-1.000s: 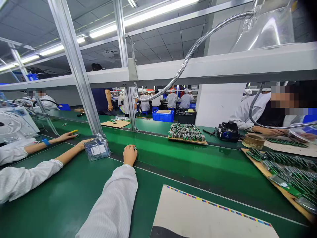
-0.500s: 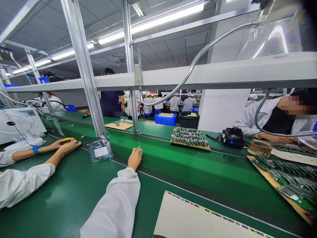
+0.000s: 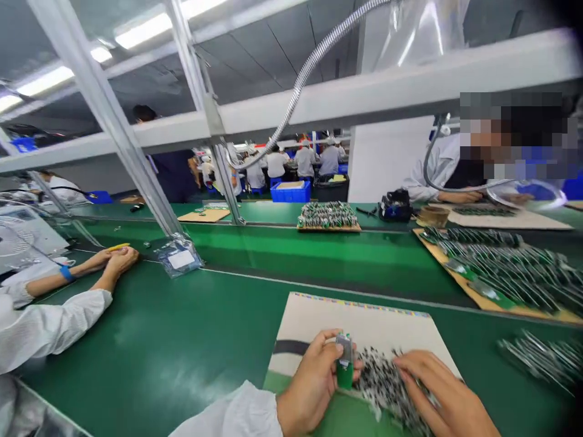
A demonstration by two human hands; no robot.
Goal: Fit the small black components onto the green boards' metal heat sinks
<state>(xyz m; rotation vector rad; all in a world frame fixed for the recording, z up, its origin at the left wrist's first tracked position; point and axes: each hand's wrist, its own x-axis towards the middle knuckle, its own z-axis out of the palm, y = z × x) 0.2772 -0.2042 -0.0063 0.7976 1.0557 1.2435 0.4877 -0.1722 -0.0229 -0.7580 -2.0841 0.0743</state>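
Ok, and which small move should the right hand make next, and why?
Probably the right hand should pinch one piece from the pile of small parts: its fingertips are at the pile's edge, and the left hand holds the green board beside it.

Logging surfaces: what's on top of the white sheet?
A heap of small black and silvery parts lies on the white sheet. The right hand is at its edge; the left hand holds a green board over the sheet. What the heap and hands cover is hidden.
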